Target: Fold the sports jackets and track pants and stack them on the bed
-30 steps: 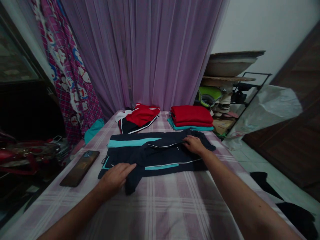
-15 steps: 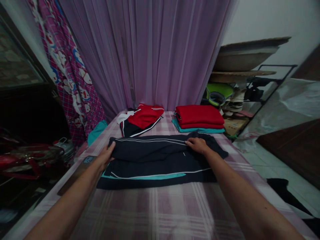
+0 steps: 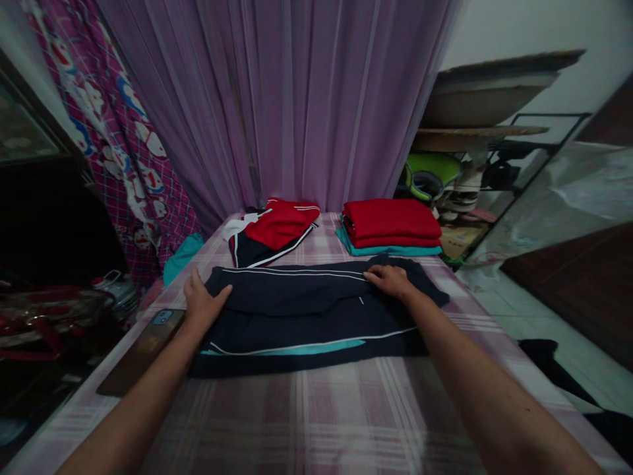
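Dark navy track pants [image 3: 297,310] lie folded lengthwise across the bed, with white piping along the far edge and a teal strip near the front. At their left end, my left hand [image 3: 202,300] has its thumb and fingers apart, the thumb lying over the fabric. My right hand [image 3: 390,280] has its fingers closed on the cloth by the white piping, toward the right end. Beside my left forearm lies a brown phone [image 3: 143,349].
Behind the pants are a loose red and navy garment [image 3: 281,224] and a folded stack of red cloth [image 3: 390,221] on teal cloth. A purple curtain [image 3: 297,99] hangs at the bed's far end. A cluttered rack [image 3: 475,178] stands right.
My left hand has loosened from the pants' left end, its fingers now spread. My right hand stays at the piping. The view has shifted slightly, showing more of the phone.
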The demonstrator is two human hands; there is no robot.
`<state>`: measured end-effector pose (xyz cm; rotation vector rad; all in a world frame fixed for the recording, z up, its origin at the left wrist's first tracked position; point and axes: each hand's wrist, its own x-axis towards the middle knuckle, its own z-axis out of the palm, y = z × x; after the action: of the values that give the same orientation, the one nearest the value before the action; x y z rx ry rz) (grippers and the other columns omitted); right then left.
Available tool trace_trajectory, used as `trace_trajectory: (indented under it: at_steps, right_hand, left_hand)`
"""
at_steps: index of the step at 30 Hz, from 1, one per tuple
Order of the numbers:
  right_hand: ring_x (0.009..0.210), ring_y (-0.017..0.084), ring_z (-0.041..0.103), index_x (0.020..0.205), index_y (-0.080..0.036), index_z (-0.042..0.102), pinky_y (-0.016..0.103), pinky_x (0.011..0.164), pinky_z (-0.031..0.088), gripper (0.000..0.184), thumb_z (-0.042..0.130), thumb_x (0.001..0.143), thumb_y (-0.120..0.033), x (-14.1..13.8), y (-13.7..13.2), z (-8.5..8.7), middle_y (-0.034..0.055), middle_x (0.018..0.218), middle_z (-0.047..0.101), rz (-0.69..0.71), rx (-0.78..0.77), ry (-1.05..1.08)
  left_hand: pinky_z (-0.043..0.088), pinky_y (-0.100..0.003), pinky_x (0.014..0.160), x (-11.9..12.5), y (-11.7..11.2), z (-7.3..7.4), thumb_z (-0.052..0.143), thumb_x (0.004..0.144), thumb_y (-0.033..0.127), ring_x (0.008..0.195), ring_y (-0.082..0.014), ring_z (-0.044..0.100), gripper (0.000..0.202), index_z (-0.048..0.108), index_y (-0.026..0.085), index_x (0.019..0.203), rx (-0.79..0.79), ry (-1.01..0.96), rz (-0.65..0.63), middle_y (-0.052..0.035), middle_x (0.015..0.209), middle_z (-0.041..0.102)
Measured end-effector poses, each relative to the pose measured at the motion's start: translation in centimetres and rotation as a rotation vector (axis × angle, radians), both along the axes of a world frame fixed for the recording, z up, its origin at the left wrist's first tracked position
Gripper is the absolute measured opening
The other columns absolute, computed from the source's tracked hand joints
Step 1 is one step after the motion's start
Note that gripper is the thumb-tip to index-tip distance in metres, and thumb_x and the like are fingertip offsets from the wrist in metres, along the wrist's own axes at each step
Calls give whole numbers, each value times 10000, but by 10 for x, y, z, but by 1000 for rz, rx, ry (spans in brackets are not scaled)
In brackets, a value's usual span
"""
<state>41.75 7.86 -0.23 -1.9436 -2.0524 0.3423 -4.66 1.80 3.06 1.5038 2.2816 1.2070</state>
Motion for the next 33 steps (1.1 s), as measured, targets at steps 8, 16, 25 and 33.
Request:
trace_trajectory:
  at_steps: [8, 16, 25, 33]
  right_hand:
    - [818, 205, 672, 832, -277, 741, 321, 788, 453, 318, 529, 867, -511, -9, -4, 12, -3, 789, 732, -79, -44, 59]
    - [799, 183, 646, 852, -245, 728, 281, 751, 450, 366, 467, 905, -497, 1, 4, 13, -1, 808, 723, -54, 104, 132]
    - [1057, 273, 608, 997, -258, 722, 515, 1020, 316, 220, 556, 853, -274, -12, -13, 17, 53, 979, 740, -97, 80, -87]
    - [1295, 244, 486, 1354, -232, 565, 421, 1097, 323, 434, 407, 967, -347, -93, -35, 48, 94, 1397, 573, 280, 407, 25]
  left_hand:
    - [430, -420, 926, 141, -47, -5, 604, 884, 411, 1044, -251, 591, 305, 656, 240, 1131, -106, 583, -832, -74, 1080, 676]
    - [421, -372, 814, 178, -41, -2, 398, 982, 228, 920, -213, 582, 242, 637, 204, 1012, -4, 659, -911, -77, 990, 654]
    - [458, -337, 875, 168, -58, -14, 521, 934, 390, 975, -180, 622, 259, 656, 232, 1089, -135, 418, -1091, -41, 1045, 693]
    - [166, -576, 1171, 94, 0, -2, 471, 937, 453, 1422, -317, 346, 461, 568, 272, 1350, -45, 695, -688, -93, 1493, 484]
